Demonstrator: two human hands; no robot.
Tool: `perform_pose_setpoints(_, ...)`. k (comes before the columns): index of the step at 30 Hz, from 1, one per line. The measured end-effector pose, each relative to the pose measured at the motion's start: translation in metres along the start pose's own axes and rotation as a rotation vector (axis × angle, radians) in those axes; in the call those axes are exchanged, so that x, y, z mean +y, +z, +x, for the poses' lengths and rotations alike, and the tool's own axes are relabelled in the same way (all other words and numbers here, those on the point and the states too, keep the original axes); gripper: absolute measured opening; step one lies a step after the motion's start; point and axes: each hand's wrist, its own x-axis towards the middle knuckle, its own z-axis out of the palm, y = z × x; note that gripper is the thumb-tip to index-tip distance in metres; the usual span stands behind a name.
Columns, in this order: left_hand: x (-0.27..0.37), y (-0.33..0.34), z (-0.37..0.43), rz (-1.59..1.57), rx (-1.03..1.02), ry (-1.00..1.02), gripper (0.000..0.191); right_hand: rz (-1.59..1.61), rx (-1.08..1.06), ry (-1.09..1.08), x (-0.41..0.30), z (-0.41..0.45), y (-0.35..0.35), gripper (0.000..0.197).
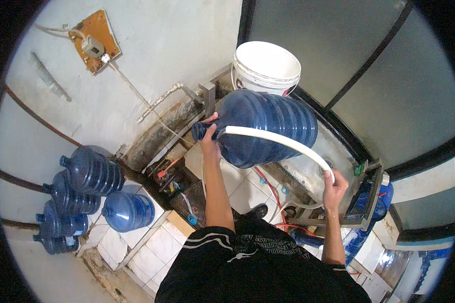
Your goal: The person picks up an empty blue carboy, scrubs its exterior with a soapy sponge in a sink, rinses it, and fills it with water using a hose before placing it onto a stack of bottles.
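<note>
A large blue plastic water jug (267,121) lies on its side over a metal basin (307,174), its neck pointing left. My left hand (211,140) grips the jug at its neck, and the fingers partly hide the neck. In my right hand (334,185) is a white hose (284,140). The hose arcs up across the front of the jug, with its end close to my left hand beside the jug's shoulder. What looks like water runs from that end over the jug.
A white bucket (269,64) stands behind the jug. Several more blue jugs (131,212) sit on tiled ledges at left. A red hose (273,185) runs along the floor. An electrical outlet (93,46) is mounted on the wall; its cable (136,92) hangs down towards the basin.
</note>
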Motion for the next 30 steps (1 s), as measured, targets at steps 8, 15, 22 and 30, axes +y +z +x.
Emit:
perform_pose_setpoints(8,0.016,0.011,-0.002,-0.059,0.560,-0.199,0.023,-0.045,0.102,0.036,0.023,-0.005,-0.031,0.018)
perform_pose_setpoints(15,0.017,-0.032,-0.006,-0.098,0.197,-0.101,0.032,-0.084,0.143,0.113,0.029,-0.010,-0.048,0.031)
perform_pose_setpoints(22,0.010,-0.021,0.006,-0.096,0.605,-0.118,0.017,-0.113,0.172,0.096,0.037,-0.005,-0.053,0.020)
perform_pose_setpoints(30,0.015,-0.037,-0.002,-0.052,0.775,-0.139,0.018,-0.114,0.271,0.133,0.078,-0.005,-0.073,0.024)
